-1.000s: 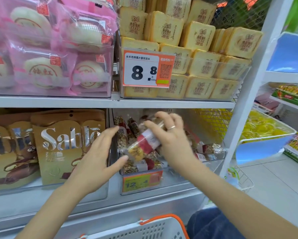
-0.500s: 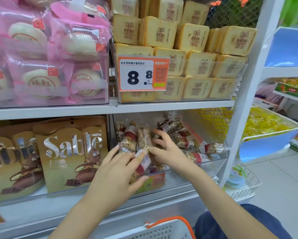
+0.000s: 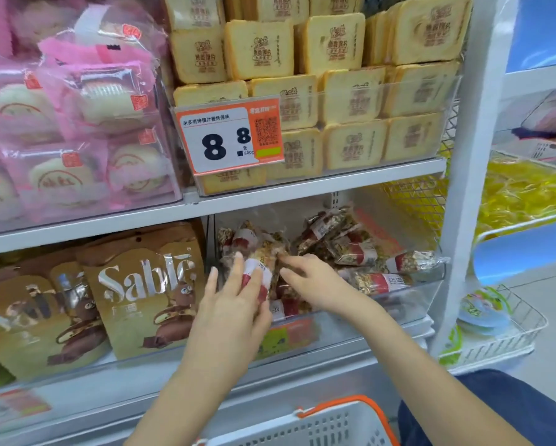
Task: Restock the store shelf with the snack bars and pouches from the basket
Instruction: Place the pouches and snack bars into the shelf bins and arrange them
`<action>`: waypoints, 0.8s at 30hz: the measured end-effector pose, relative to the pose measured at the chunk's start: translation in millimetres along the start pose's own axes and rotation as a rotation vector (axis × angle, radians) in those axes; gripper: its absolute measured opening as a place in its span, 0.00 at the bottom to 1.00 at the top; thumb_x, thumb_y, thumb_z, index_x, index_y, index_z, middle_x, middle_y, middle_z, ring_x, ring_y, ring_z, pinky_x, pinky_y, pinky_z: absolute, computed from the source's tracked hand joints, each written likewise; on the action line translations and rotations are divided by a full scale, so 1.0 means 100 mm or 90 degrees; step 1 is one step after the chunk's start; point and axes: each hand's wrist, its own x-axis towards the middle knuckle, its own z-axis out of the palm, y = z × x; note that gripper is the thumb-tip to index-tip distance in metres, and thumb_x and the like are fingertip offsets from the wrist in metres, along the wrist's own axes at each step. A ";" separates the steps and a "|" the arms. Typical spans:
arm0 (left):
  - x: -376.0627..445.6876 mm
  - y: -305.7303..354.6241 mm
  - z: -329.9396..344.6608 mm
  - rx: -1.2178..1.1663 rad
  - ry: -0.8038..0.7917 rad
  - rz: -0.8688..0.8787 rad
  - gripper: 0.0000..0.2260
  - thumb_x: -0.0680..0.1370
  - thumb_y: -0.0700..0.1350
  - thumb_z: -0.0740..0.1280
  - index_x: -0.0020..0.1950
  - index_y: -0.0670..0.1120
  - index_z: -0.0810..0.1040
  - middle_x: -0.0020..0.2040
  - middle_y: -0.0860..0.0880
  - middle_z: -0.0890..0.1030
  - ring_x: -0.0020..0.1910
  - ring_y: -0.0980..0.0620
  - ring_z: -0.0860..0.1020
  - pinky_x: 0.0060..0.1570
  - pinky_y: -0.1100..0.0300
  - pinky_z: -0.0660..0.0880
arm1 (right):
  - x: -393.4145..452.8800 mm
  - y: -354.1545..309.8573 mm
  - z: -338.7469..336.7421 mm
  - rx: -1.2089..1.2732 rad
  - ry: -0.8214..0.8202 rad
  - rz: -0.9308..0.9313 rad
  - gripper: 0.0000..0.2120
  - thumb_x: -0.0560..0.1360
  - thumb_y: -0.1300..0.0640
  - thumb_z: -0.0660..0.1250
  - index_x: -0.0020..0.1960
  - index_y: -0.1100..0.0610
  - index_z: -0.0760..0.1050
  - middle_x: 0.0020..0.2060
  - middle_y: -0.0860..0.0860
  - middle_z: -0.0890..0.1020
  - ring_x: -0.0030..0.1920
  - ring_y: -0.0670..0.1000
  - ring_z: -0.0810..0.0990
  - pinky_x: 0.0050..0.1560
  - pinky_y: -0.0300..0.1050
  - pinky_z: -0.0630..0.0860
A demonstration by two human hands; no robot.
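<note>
Several nut snack bars (image 3: 350, 249) in clear wrappers with red-and-white labels lie piled in a clear bin (image 3: 408, 300) on the lower shelf. My left hand (image 3: 228, 310) lies with straight fingers against one bar (image 3: 259, 273) that stands at the bin's left front. Just to its right, my right hand (image 3: 315, 281) reaches into the pile and its extended fingers touch the bars. Brown "Sable" pouches (image 3: 141, 284) stand in the bin to the left. The white basket with an orange rim (image 3: 334, 426) is at the bottom edge; its inside is hidden.
Above the bars, a shelf board (image 3: 302, 191) carries a bin of toast-slice packs (image 3: 350, 101) with an 8.8 price tag (image 3: 228, 140). Pink bun packs (image 3: 77, 123) fill the upper left. A white upright post (image 3: 460, 188) and a wire tray (image 3: 508, 333) stand to the right.
My right hand carried a bar down into the bin and let it go. My left hand moved in against that bar. The view shifted closer to the shelf.
</note>
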 end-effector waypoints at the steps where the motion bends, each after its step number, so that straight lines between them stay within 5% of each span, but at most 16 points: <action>1: 0.06 0.10 -0.02 0.022 -0.084 -0.007 0.27 0.78 0.55 0.54 0.70 0.40 0.70 0.70 0.38 0.69 0.64 0.44 0.75 0.68 0.44 0.60 | -0.02 0.04 -0.06 0.002 -0.002 -0.001 0.21 0.81 0.53 0.57 0.73 0.54 0.65 0.67 0.55 0.72 0.54 0.48 0.76 0.48 0.35 0.70; 3: 0.16 0.18 -0.01 0.068 -0.216 -0.028 0.35 0.79 0.63 0.49 0.78 0.41 0.50 0.78 0.40 0.49 0.75 0.48 0.59 0.75 0.46 0.44 | -0.09 0.13 -0.24 0.033 0.044 -0.005 0.19 0.81 0.56 0.57 0.72 0.50 0.67 0.63 0.50 0.76 0.42 0.43 0.74 0.36 0.30 0.68; 6: 0.29 0.19 -0.13 0.104 -0.264 -0.061 0.37 0.77 0.67 0.47 0.77 0.43 0.52 0.78 0.42 0.46 0.77 0.47 0.45 0.75 0.47 0.40 | -0.26 0.30 -0.60 -0.028 0.153 -0.008 0.20 0.79 0.56 0.61 0.70 0.48 0.68 0.60 0.49 0.75 0.51 0.46 0.76 0.48 0.36 0.72; 10: 0.51 0.20 -0.24 0.131 -0.183 0.000 0.34 0.79 0.64 0.51 0.77 0.44 0.53 0.78 0.45 0.52 0.77 0.45 0.48 0.74 0.51 0.45 | -0.42 0.56 -0.86 -0.161 0.197 0.046 0.27 0.74 0.52 0.68 0.71 0.46 0.65 0.69 0.53 0.67 0.67 0.55 0.66 0.66 0.50 0.66; 15: 1.10 0.48 -0.13 -0.055 -0.204 0.051 0.23 0.80 0.58 0.57 0.68 0.45 0.69 0.69 0.45 0.70 0.67 0.45 0.69 0.65 0.50 0.68 | -0.54 0.65 -0.96 -0.302 0.260 -0.014 0.26 0.73 0.49 0.69 0.70 0.45 0.67 0.69 0.47 0.69 0.68 0.50 0.67 0.65 0.51 0.68; 18: 1.63 0.62 0.17 -0.166 -0.273 0.043 0.16 0.79 0.54 0.60 0.63 0.48 0.70 0.61 0.48 0.73 0.57 0.49 0.73 0.54 0.58 0.70 | -0.53 0.79 -0.97 -0.341 0.164 0.061 0.27 0.74 0.44 0.67 0.71 0.47 0.65 0.67 0.49 0.70 0.66 0.52 0.70 0.62 0.48 0.70; 21: 2.05 0.67 0.47 -0.212 -0.315 0.056 0.31 0.76 0.53 0.67 0.75 0.46 0.58 0.74 0.47 0.63 0.70 0.49 0.65 0.64 0.60 0.64 | -0.47 0.87 -0.87 -0.338 0.078 0.068 0.22 0.76 0.44 0.63 0.67 0.51 0.71 0.62 0.51 0.75 0.62 0.53 0.74 0.61 0.47 0.71; 24: 2.35 0.72 0.68 -0.255 -0.341 0.037 0.41 0.74 0.53 0.71 0.77 0.46 0.50 0.77 0.47 0.56 0.74 0.48 0.59 0.64 0.63 0.60 | -0.32 0.93 -0.89 -0.342 0.016 0.068 0.21 0.77 0.42 0.60 0.62 0.54 0.74 0.58 0.53 0.77 0.59 0.54 0.74 0.59 0.47 0.71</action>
